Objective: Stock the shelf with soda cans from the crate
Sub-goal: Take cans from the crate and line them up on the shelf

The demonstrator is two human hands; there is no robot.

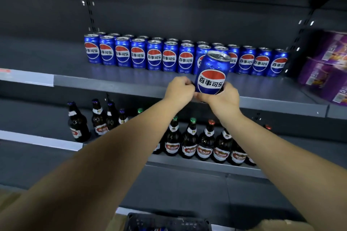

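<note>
A blue soda can (212,73) with a red, white and blue logo is held upright above the front edge of the grey shelf (112,84). My right hand (223,97) grips its lower part from the right and below. My left hand (180,90) has curled fingers that touch the can's lower left side. Behind it, several matching cans (139,56) stand in two rows along the back of the same shelf. The top rim of a dark crate (167,221) shows at the bottom edge.
Brown glass bottles (189,142) with red labels stand on the shelf below. Purple boxes (326,65) are stacked at the right end of the can shelf. Dark upright posts (90,11) divide the shelving.
</note>
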